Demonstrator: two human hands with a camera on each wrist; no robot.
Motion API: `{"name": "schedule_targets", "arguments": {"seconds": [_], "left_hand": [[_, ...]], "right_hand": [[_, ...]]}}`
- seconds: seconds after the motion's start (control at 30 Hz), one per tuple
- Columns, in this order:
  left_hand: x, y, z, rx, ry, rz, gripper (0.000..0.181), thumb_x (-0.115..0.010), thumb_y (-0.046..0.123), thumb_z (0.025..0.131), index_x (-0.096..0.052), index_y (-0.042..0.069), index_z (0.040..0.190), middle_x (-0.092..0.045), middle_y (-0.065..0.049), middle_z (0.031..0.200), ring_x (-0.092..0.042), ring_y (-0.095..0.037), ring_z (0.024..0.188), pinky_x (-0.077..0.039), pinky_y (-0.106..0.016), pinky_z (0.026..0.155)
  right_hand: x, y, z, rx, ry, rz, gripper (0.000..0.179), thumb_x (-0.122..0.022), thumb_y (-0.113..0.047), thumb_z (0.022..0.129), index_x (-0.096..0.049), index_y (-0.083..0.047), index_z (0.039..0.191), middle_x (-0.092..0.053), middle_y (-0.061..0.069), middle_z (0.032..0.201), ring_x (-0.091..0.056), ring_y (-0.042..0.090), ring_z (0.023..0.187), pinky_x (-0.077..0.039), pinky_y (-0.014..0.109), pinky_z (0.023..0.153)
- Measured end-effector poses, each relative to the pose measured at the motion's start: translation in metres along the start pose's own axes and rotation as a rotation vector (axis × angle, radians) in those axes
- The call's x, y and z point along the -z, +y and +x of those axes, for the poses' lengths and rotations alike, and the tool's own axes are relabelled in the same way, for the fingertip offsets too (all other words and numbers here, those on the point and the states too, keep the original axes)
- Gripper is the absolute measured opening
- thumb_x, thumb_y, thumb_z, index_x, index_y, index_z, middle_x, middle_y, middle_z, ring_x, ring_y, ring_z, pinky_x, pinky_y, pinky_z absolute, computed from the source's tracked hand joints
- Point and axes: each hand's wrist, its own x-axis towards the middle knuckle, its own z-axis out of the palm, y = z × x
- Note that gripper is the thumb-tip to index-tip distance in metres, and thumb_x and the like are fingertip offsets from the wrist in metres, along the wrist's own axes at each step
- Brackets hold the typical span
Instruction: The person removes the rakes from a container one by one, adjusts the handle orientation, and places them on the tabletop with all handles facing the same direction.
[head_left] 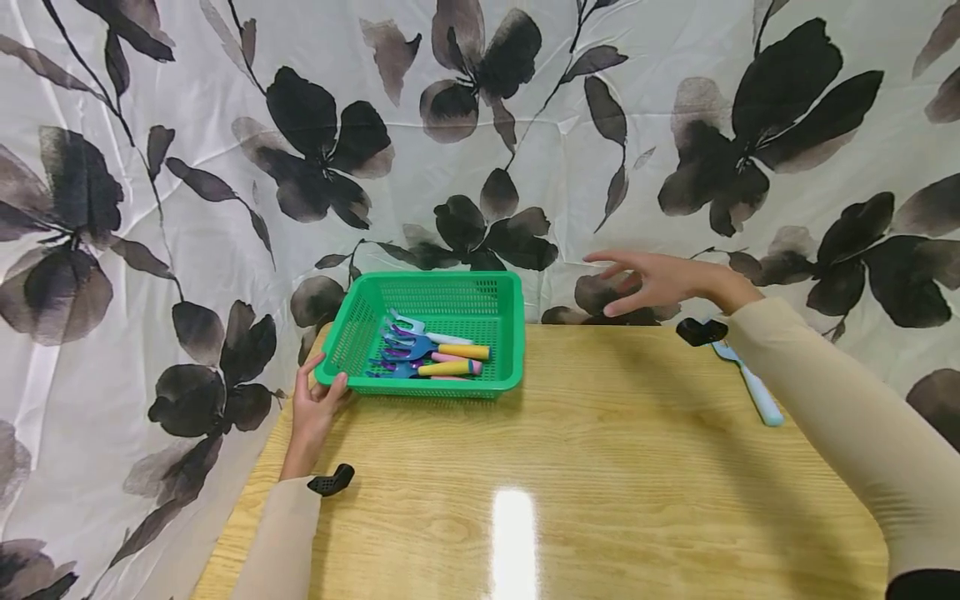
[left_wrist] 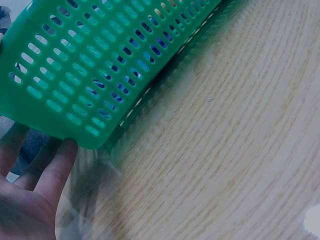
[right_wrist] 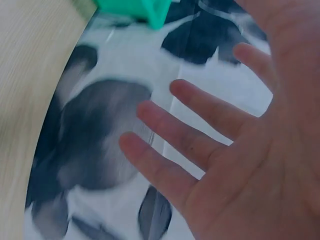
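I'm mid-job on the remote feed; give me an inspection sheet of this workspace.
Surface: wood-grain table, bright glare at the near side.
Job's things: green perforated basket holding several forks, handles yellow, pink and pale; one pale-blue-handled utensil lies on the right, its head partly hidden.
Clutter: nothing seen.
Hands: left hand grips the basket's near-left corner; right hand raised, fingers spread, holding nothing.
Cables: nothing seen.
Surroundings: white floral cloth behind and left.
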Motion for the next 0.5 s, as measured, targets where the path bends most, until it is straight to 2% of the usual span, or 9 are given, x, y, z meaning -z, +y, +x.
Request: {"name": "schedule_targets", "arguments": {"seconds": [0.07, 0.2, 0.33, 0.5], "left_hand": [[0.000, 0.003, -0.002, 0.005, -0.002, -0.005, 0.070, -0.069, 0.024, 0.101, -0.030, 0.022, 0.159, -0.049, -0.026, 0.148, -0.065, -0.008, 0.114, -0.052, -0.046, 0.103], [0.002, 0.002, -0.001, 0.007, -0.007, -0.006, 0.071, -0.068, 0.024, 0.101, -0.029, 0.021, 0.160, -0.047, -0.025, 0.151, -0.063, -0.010, 0.118, -0.049, -0.049, 0.106], [0.002, -0.001, 0.001, -0.011, -0.014, 0.006, 0.069, -0.067, 0.026, 0.102, -0.029, 0.022, 0.160, -0.048, -0.026, 0.151, -0.064, -0.012, 0.119, -0.051, -0.045, 0.104], [0.002, -0.002, 0.002, -0.021, -0.015, -0.008, 0.068, -0.068, 0.025, 0.102, -0.031, 0.021, 0.159, -0.049, -0.030, 0.148, -0.065, -0.010, 0.116, -0.054, -0.039, 0.101]], "right_hand": [[-0.005, -0.010, 0.014, 0.020, 0.011, 0.000, 0.092, -0.081, -0.029, 0.092, -0.024, -0.023, 0.164, -0.034, 0.021, 0.161, -0.051, 0.048, 0.133, -0.044, 0.065, 0.106], [-0.016, -0.029, 0.043, 0.049, 0.032, -0.012, 0.092, -0.082, -0.035, 0.091, -0.026, -0.028, 0.163, -0.040, 0.017, 0.158, -0.055, 0.041, 0.131, -0.046, 0.062, 0.105], [-0.029, -0.043, 0.071, 0.089, 0.042, -0.001, 0.091, -0.083, -0.035, 0.090, -0.028, -0.030, 0.162, -0.045, 0.014, 0.153, -0.059, 0.037, 0.127, -0.050, 0.059, 0.103], [-0.047, -0.058, 0.105, 0.170, 0.000, 0.020, 0.088, -0.081, -0.028, 0.092, -0.027, -0.029, 0.162, -0.045, 0.013, 0.152, -0.058, 0.037, 0.127, -0.051, 0.055, 0.102]]}}
